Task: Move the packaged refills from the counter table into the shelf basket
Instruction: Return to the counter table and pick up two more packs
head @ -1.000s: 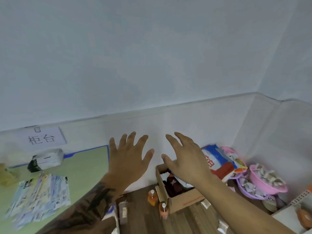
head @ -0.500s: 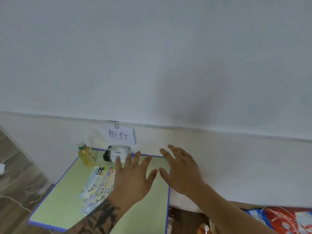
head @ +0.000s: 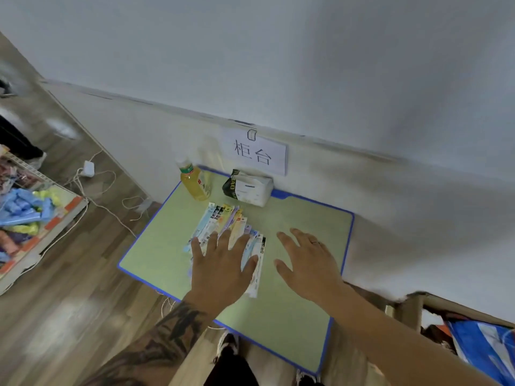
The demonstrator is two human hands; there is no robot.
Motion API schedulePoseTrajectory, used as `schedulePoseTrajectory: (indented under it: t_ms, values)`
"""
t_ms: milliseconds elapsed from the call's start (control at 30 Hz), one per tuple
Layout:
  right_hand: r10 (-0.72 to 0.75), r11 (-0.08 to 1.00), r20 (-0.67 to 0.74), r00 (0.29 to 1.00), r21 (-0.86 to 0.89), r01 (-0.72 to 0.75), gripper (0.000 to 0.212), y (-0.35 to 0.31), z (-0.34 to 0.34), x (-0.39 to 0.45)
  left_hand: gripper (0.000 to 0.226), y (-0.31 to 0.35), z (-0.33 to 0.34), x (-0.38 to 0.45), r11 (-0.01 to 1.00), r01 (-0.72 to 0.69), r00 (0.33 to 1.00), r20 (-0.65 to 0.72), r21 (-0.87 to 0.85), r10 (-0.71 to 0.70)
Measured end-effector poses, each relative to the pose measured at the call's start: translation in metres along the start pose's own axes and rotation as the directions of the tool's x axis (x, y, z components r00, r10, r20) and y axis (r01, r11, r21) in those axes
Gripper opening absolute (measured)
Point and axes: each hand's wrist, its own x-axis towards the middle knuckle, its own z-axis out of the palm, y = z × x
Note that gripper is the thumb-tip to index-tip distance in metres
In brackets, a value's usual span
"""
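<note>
Spreading wide over the fanned packaged refills (head: 223, 227), the left hand (head: 223, 270) has its fingers straight, gripping nothing (whether it touches them, I cannot tell). Right hand (head: 308, 266) hangs beside it, fingers splayed, above the green counter table (head: 292, 316). Refills lie near a yellow bottle (head: 193, 182) and tissue pack (head: 248, 188).

Under the left hand (head: 220, 271) the packaged refills (head: 223, 227) look like thin printed plastic sleeves with a slight gloss, fanned on a counter table (head: 292, 310) whose pale green top is smooth and matt, edged in blue plastic-looking trim. Beyond the fingers stand a clear plastic bottle (head: 193, 182) and a soft film-wrapped tissue pack (head: 248, 188), below a matt paper sign (head: 255, 154) on the painted wall. Left of both hands, the wood-grain floor (head: 69, 316) shines glossy.
</note>
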Motion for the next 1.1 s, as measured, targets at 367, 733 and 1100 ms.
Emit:
schedulePoseTrajectory:
  t_ms: [367,733,1100]
  values:
    - [0.344,0.916,0.276,0.897,0.109,-0.385,0.045,-0.057,0.082,0.061,0.068,-0.066,0.05,0.069,0.987,-0.151,0.983,0.1,-0.049,0.156]
    - [0.752,0.441,0.305,0.584,0.426,-0.79,0.022,-0.093,0.145,0.088,0.062,-0.1,0.085,0.138,0.881,-0.461,0.844,0.254,-0.104,0.472]
    - [0.8,0.072,0.346,0.491,0.756,-0.651,0.018,-0.098,0.125,0.078,0.043,-0.088,0.09,0.136,0.782,-0.498,0.833,0.045,-0.374,0.552]
